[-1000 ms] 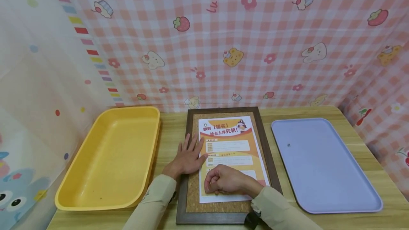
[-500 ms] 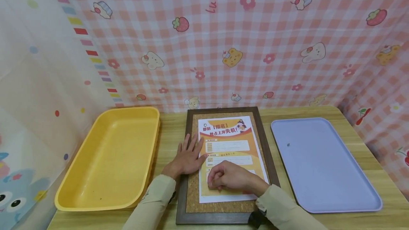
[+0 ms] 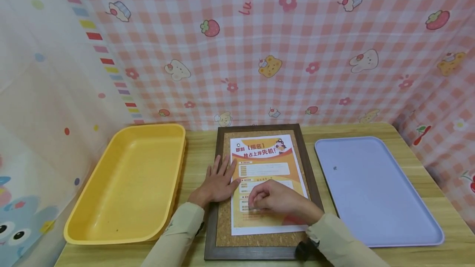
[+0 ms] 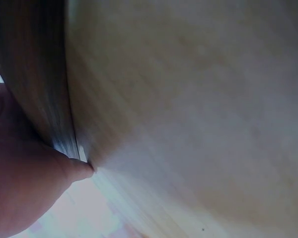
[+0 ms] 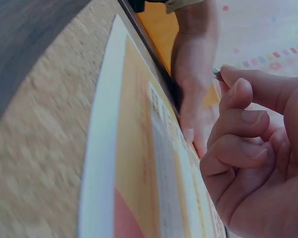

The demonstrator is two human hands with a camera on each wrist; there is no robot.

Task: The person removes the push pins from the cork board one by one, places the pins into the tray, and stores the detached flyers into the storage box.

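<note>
— Pink checked cloth with bears, strawberries and cupcakes hangs behind the wooden table. What lies on that table?

— Three things in a row. On the left sits a deep yellow tray, on the right a flat lilac tray, and between them a cork board in a dark wooden frame. An orange and white flyer lies on the cork, and a small pin shows near its top left corner.

— Where are the person's hands?

— The left hand lies flat with fingers spread, its palm over the left rail of the frame and its fingertips touching the left edge of the flyer. The right hand is over the lower middle of the flyer, its fingers curled in, with thumb and forefinger pressed together. The right wrist view shows a small grey thing pinched at those fingertips, too little of it visible to name.

— Does anything block the view?

— The right hand and its beige sleeve cover the flyer's lower right part. The left wrist view is blurred; only wood grain and part of the hand can be made out.

— And the lilac tray?

— It carries one tiny dark speck, too small to identify.
</note>
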